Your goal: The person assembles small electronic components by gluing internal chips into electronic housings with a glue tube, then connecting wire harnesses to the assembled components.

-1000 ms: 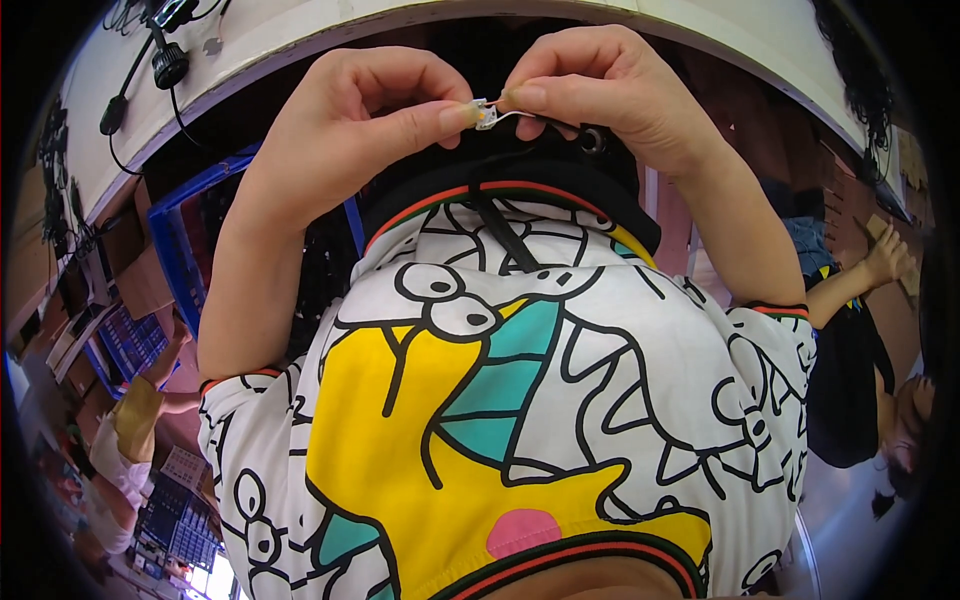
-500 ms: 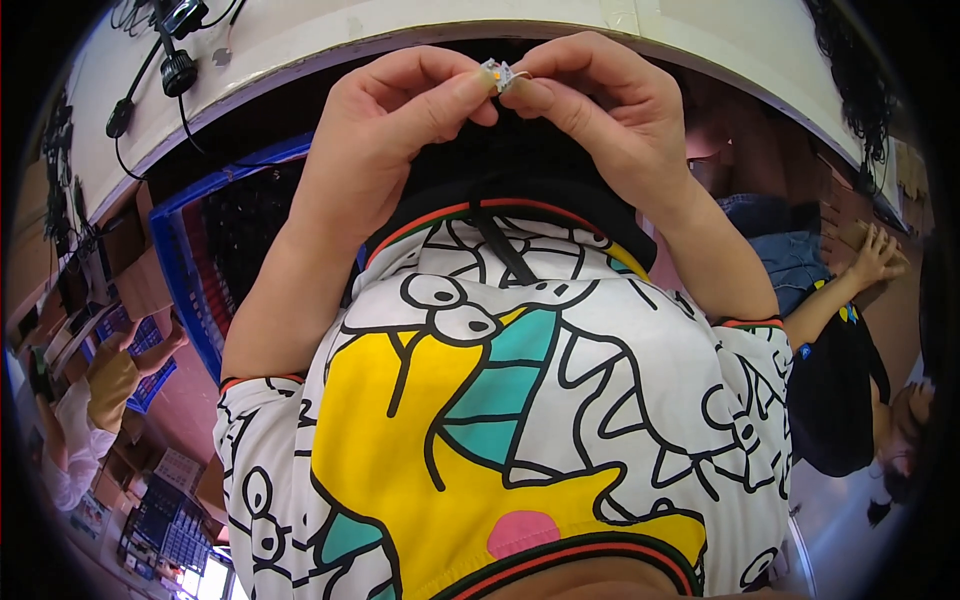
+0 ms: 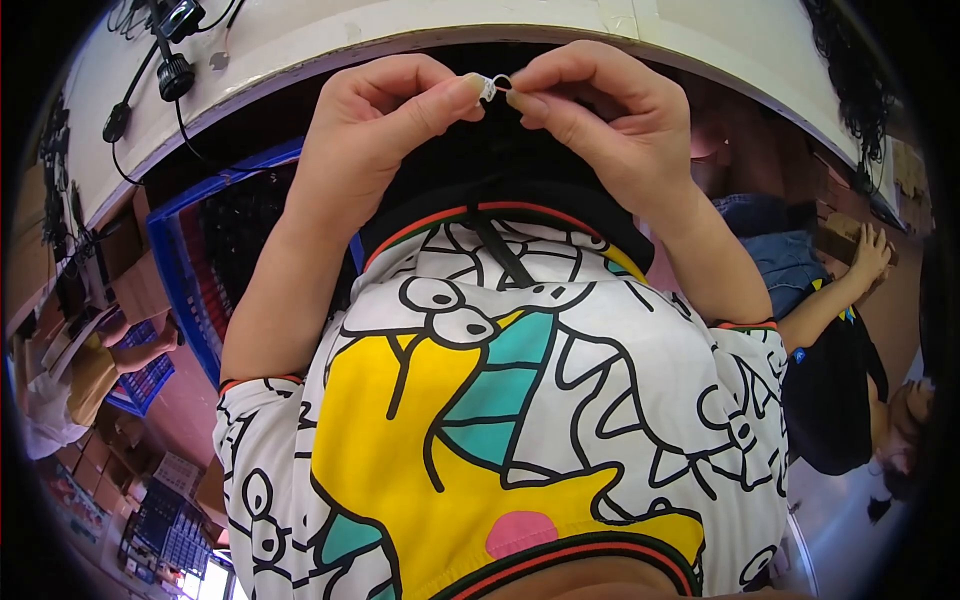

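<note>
Just in front of the table's near edge, my left hand point(image 3: 392, 122) pinches a small white part point(image 3: 488, 89) between thumb and index finger. It may be a small electronic piece, but most of it hides behind the fingertips. A thin, light wire point(image 3: 503, 77) arcs up from this part and over to my right hand point(image 3: 612, 125). There the thumb and index finger are closed on the wire's other end, which their tips cover. A small gap separates the two hands, bridged only by the wire.
A pale table point(image 3: 400, 35) runs across the top, with black cables and connectors point(image 3: 175, 75) at its left and a dark cable bundle point(image 3: 855, 90) at its right. A blue crate point(image 3: 185, 270) stands at my left. Co-workers are on both sides, one with an arm point(image 3: 830, 300) at right.
My hands have drawn slightly apart and a little lower. The white part has turned in my left fingers, and the wire now shows as an arc between the hands.
</note>
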`<state>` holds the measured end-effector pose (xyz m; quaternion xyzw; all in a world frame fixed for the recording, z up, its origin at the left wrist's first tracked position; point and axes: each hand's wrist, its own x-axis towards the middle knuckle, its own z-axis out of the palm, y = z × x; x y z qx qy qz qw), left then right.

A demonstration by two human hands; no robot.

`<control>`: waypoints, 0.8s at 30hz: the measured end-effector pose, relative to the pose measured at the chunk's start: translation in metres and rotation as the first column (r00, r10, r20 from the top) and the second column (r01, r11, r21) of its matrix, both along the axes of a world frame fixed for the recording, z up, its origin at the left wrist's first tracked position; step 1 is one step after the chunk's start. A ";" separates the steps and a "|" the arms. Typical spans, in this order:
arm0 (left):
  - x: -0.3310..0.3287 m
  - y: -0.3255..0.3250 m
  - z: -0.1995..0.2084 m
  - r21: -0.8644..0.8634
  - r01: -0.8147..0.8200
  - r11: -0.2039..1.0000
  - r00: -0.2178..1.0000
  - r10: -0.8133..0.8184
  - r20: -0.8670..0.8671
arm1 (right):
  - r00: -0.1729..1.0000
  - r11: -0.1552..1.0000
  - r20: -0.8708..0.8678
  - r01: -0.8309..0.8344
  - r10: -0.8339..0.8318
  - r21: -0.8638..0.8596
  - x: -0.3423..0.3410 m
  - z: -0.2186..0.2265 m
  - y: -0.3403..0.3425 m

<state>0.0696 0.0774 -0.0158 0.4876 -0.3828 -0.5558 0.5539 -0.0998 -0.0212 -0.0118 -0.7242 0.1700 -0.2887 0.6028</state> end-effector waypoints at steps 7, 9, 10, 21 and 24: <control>-0.007 -0.001 -0.009 -0.070 -0.132 0.989 0.991 0.131 -0.027 | 0.996 0.976 0.025 0.092 -0.089 -0.196 0.006 -0.002 0.003; -0.007 0.001 -0.010 -0.073 -0.150 0.986 0.989 0.149 -0.022 | 0.994 0.928 0.055 0.105 -0.091 -0.357 0.011 -0.004 0.006; -0.009 0.001 -0.010 -0.070 -0.165 0.984 0.985 0.162 -0.055 | 0.993 0.852 0.085 0.116 -0.084 -0.510 0.011 -0.004 0.005; -0.011 0.008 -0.007 0.073 -0.121 0.990 0.955 0.136 -0.262 | 0.982 0.673 0.167 0.184 -0.090 -0.716 0.007 -0.011 0.007; -0.010 0.007 -0.006 0.056 -0.076 0.995 0.955 0.089 -0.283 | 0.983 0.699 0.153 0.178 -0.099 -0.693 0.008 -0.010 0.005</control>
